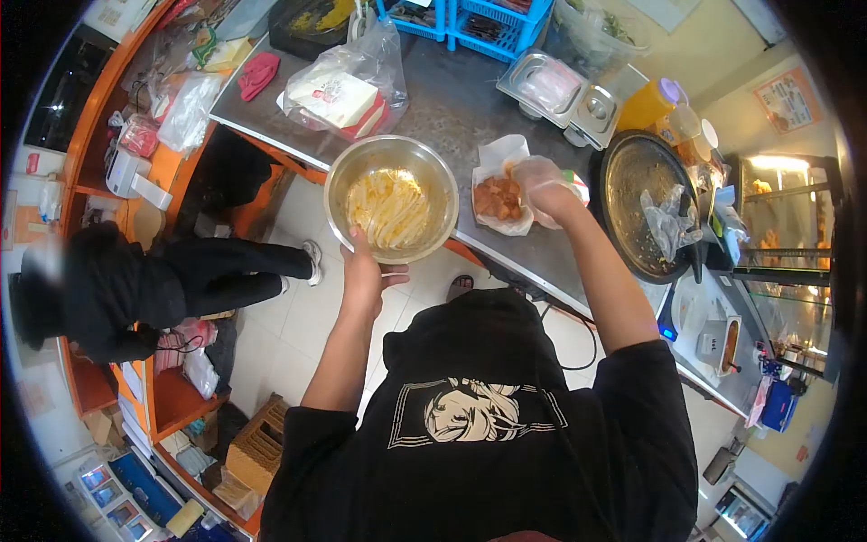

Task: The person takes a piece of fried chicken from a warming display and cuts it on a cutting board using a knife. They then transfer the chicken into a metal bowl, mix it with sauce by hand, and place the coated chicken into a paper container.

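Observation:
My left hand (363, 275) grips the near rim of a steel bowl (438, 167), thumb up at the wall and fingers underneath. Pale, oily strips of food (388, 210) lie in the bowl, which is held at the counter's front edge. To the right, a paper-lined tray (492, 155) holds reddish-brown pieces of food (499, 199). My right hand (546, 190), in a clear plastic glove, is at the tray's right side with its fingers bent; its fingertips are blurred, and whatever they hold cannot be made out.
A bagged white box (339, 98) and pink cloth (259, 76) lie on the counter (442, 108). Steel containers (542, 86), blue baskets (497, 32) and a large black pan (639, 203) stand behind and right. A person in black (117, 280) stands at left.

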Available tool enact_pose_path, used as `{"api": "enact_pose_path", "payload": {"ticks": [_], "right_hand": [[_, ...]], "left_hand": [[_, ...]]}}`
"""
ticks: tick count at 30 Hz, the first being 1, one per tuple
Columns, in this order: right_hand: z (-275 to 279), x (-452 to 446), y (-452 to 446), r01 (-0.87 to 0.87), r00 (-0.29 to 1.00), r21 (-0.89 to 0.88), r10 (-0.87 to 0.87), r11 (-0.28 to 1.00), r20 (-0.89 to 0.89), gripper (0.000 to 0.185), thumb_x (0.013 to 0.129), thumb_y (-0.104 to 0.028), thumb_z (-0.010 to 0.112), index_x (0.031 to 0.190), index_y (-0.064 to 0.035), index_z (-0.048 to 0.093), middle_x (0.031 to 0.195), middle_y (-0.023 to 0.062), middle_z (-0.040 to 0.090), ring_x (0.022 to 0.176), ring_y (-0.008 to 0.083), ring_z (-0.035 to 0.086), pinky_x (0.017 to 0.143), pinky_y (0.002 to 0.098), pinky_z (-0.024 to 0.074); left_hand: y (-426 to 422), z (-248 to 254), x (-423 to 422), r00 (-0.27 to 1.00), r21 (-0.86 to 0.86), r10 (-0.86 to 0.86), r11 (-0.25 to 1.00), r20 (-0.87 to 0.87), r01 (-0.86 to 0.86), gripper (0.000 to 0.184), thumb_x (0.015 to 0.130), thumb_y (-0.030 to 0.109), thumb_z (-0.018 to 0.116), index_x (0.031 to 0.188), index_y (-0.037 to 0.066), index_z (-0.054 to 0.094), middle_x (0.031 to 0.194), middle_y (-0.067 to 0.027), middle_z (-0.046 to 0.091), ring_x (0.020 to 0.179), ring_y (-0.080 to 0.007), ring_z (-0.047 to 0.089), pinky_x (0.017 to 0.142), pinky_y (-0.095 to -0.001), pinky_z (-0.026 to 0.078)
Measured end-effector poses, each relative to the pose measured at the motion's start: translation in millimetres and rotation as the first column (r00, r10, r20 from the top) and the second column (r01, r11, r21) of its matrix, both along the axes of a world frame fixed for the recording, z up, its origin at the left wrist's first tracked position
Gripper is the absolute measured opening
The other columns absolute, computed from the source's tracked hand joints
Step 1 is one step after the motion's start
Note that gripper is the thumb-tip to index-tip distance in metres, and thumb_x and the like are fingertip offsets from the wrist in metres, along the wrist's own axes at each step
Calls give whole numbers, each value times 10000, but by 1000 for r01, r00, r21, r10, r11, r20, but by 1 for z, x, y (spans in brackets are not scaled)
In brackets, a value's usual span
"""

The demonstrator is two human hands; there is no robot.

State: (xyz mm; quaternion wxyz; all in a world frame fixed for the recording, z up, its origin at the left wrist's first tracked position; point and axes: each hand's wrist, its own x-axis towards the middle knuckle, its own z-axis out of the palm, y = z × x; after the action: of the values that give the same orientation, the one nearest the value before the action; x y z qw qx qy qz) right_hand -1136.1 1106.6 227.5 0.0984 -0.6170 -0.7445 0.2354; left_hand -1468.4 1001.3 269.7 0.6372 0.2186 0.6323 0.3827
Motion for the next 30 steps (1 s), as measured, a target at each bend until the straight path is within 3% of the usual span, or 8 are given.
{"api": "enact_pose_path", "payload": {"ticks": [6, 13, 15, 16, 17, 20, 23, 30], "right_hand": [[20, -45, -15, -176, 940, -189, 222, 966, 259, 342, 950, -228, 454, 1006, -5, 708, 1117, 254, 662, 1041, 431, 626, 918, 458, 499], [43, -4, -63, 236, 888, 84, -179, 968, -424, 307, 931, -222, 500, 1061, -31, 701, 1089, 200, 685, 993, 349, 645, 909, 418, 501], [64, 18, -97, 144, 987, 459, -93, 877, -132, 253, 891, -141, 576, 1046, 1, 716, 1117, 139, 706, 948, 222, 679, 840, 353, 526], [96, 15, -116, 422, 632, 43, -260, 906, -730, 232, 885, -120, 587, 1029, 15, 711, 1090, 136, 710, 925, 226, 683, 827, 353, 531], [113, 11, -128, 351, -46, -435, -448, 829, -893, 212, 880, -98, 598, 1011, 28, 706, 1062, 133, 715, 901, 229, 688, 815, 352, 536], [120, 14, -151, 416, 255, -173, -297, 893, -920, 195, 850, -90, 598, 990, 14, 686, 959, 201, 695, 866, 323, 684, 804, 383, 544], [144, 5, -132, 432, 880, 367, -296, 824, -372, 190, 856, -132, 591, 931, 19, 677, 920, 215, 688, 818, 363, 675, 766, 433, 539], [95, 33, -141, 69, 997, 495, -81, 866, 3, 234, 789, -196, 620, 838, 24, 683, 818, 231, 657, 797, 384, 662, 760, 481, 526]], "left_hand": [[-8, -5, 2, 1000, 68, -13, 998, 18, 12, 673, 1046, 567, 267, 1483, 60, 191, 1238, -241, 575, 866, -308, 700, 632, -384, 609], [-15, -8, 13, 995, 265, -92, 961, 29, 81, 700, 1042, 582, 283, 1443, 9, 325, 1226, -202, 611, 975, -309, 689, 690, -412, 606], [-9, -9, 30, 984, 315, -160, 940, 77, 128, 646, 1064, 529, 258, 1418, -3, 351, 1209, -196, 615, 952, -294, 690, 680, -403, 601], [-9, -13, 38, 976, 324, -201, 932, 82, 164, 632, 1070, 513, 248, 1416, -5, 355, 1211, -197, 613, 943, -292, 692, 670, -399, 601], [-7, -15, 47, 966, 335, -245, 920, 84, 205, 619, 1075, 497, 237, 1413, -6, 360, 1214, -197, 611, 933, -291, 695, 661, -395, 600], [-2, -20, 89, 923, 414, -379, 831, -65, 370, 603, 1093, 431, 256, 1471, -37, 291, 1352, -204, 518, 1193, -267, 563, 959, -387, 493], [-6, -8, 139, 842, 454, -521, 722, -141, 523, 626, 1093, 413, 292, 1498, -63, 244, 1422, -209, 457, 1340, -242, 410, 1128, -350, 321], [-13, 20, 200, 630, 342, -775, 580, -46, 739, 510, 1076, 366, 378, 1385, -40, 389, 1207, -207, 604, 853, -290, 679, 771, -380, 542]]}}
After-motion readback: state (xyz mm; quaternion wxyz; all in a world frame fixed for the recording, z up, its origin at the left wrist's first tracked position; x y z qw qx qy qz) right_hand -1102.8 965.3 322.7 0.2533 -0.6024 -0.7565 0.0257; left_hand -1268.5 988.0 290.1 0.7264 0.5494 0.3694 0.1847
